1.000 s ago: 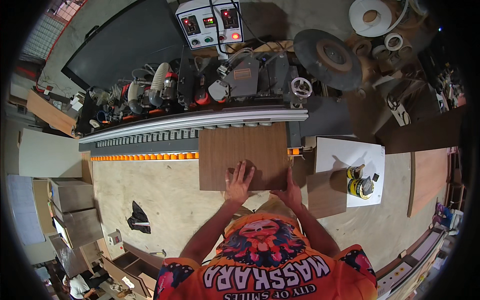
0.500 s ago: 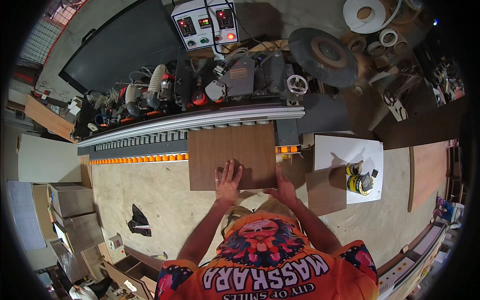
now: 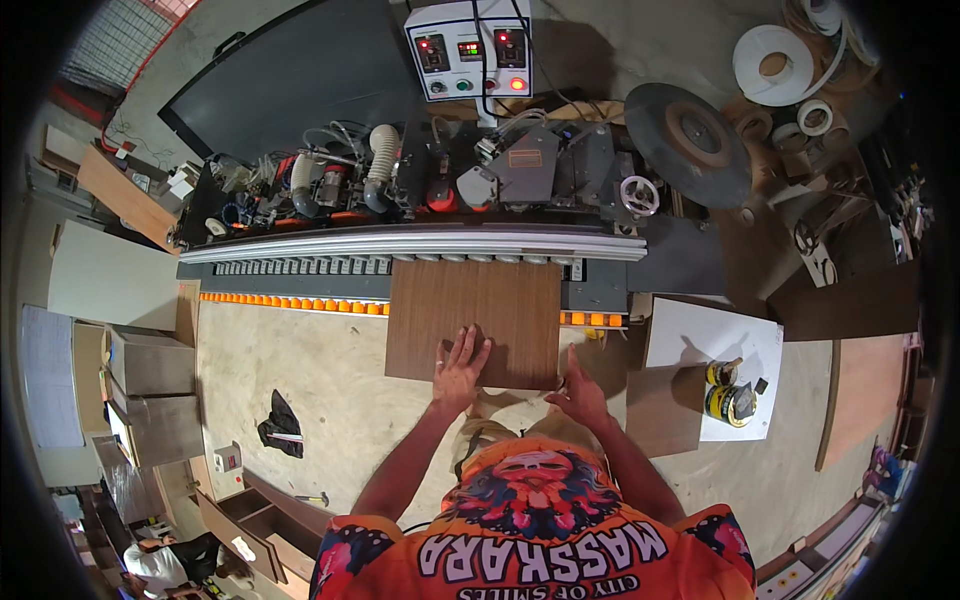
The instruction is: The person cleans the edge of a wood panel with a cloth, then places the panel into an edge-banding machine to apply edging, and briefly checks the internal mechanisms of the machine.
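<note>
A brown wood-grain panel (image 3: 470,315) lies flat, its far edge under the row of rollers on a long edge-banding machine (image 3: 420,240). Its near part sticks out toward me, past the orange rollers. My left hand (image 3: 458,375) rests on the panel near its front edge, fingers spread flat and holding nothing. At the panel's right front corner is my right hand (image 3: 582,392), forefinger pointing along the side edge and thumb near the corner. Its fingers are apart, and whether it touches the panel I cannot tell.
A control box (image 3: 470,50) with lit lamps stands behind the machine. On the right, cans (image 3: 732,402) sit on a white board (image 3: 680,330) beside a smaller brown panel (image 3: 662,410). A black bag (image 3: 282,424) lies on the floor. Another person (image 3: 160,565) is at lower left.
The panel has shifted left along the machine, and my left hand has gone with it. My right forefinger looks farther from the panel's side edge. The whole view has swung slightly.
</note>
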The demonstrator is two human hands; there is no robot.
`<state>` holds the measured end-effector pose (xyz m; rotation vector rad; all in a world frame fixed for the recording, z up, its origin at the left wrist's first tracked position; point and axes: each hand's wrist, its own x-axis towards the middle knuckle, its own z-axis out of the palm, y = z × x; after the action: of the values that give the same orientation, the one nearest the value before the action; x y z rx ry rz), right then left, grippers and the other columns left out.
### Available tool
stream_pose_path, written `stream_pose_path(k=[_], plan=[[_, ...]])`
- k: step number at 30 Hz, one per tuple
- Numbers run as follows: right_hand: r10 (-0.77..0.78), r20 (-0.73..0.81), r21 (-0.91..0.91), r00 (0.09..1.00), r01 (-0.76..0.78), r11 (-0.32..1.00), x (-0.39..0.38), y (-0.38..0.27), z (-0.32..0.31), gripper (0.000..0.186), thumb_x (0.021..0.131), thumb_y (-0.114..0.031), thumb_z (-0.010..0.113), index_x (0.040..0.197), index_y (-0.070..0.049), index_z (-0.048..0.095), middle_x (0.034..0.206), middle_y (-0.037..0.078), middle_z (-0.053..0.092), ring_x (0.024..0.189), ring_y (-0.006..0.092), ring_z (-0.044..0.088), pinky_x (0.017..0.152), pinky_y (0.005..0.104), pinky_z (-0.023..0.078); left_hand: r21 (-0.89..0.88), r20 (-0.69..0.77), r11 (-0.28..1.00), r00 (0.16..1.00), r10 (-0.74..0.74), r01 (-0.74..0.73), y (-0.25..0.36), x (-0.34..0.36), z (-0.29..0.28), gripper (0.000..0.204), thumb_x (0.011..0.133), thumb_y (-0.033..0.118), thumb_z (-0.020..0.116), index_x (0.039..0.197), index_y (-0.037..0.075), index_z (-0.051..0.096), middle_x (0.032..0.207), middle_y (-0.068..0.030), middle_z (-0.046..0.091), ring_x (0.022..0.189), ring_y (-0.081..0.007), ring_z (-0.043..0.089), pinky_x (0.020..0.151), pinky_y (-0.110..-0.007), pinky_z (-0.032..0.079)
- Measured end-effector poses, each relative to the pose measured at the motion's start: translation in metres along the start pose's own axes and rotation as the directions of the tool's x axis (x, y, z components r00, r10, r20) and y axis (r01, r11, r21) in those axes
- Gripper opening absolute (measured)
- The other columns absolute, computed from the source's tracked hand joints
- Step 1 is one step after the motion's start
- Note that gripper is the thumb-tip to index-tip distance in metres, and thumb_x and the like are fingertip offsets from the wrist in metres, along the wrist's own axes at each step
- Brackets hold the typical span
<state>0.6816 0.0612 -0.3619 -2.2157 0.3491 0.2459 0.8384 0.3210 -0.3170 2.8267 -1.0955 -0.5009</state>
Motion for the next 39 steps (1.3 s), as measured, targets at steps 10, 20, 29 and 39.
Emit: stream_pose_path(k=[10, 20, 29, 39], plan=[[-0.027, -0.021, -0.019, 0.999, 0.027, 0.999, 0.000, 0.001, 0.001, 0.121, 0.076, -0.031, 0.086, 0.164, -0.016, 0.004, 0.105, 0.020, 0.066, 0.084, 0.0393, 0.069, 0.074, 0.0494, 0.056, -0.099, -0.054, 0.995, 0.998, 0.016, -0.022, -0.038, -0.009, 0.000, 0.099, 0.073, 0.011, 0.082, 0.159, 0.022, 0.035, 0.170, -0.0117, 0.014, 0.158, -0.0319, 0.014, 0.123, -0.061, 0.022], [0.176, 0.135, -0.109, 0.975, -0.162, 0.981, -0.018, 0.046, 0.020, 0.110, 0.082, -0.032, 0.080, 0.164, -0.012, 0.009, 0.133, 0.025, 0.058, 0.122, 0.0435, 0.058, 0.099, 0.0487, 0.050, -0.090, -0.072, 0.994, 0.996, 0.049, -0.055, -0.042, -0.014, -0.003, 0.111, 0.062, 0.013, 0.093, 0.158, 0.020, 0.037, 0.169, -0.0134, 0.023, 0.156, -0.0341, 0.020, 0.122, -0.058, 0.024], [0.330, 0.098, -0.052, 0.939, -0.326, 0.944, -0.051, 0.081, 0.043, 0.073, 0.082, -0.037, 0.074, 0.143, -0.006, 0.048, 0.118, 0.027, 0.066, 0.115, 0.0431, 0.063, 0.096, 0.0511, 0.052, -0.047, -0.043, 0.998, 0.998, 0.041, -0.043, -0.068, -0.021, -0.005, 0.115, 0.060, 0.008, 0.093, 0.159, 0.020, 0.036, 0.168, -0.0150, 0.022, 0.155, -0.0371, 0.021, 0.120, -0.059, 0.028], [0.295, 0.055, -0.132, 0.954, -0.285, 0.949, -0.056, 0.106, 0.056, 0.060, 0.082, -0.043, 0.073, 0.129, -0.006, 0.065, 0.106, 0.024, 0.072, 0.103, 0.0391, 0.069, 0.091, 0.0488, 0.054, 0.017, -0.100, 0.996, 0.991, -0.085, 0.087, -0.091, -0.028, -0.009, 0.112, 0.063, 0.009, 0.092, 0.158, 0.029, 0.037, 0.170, -0.0119, 0.019, 0.154, -0.0404, 0.022, 0.120, -0.059, 0.029]])
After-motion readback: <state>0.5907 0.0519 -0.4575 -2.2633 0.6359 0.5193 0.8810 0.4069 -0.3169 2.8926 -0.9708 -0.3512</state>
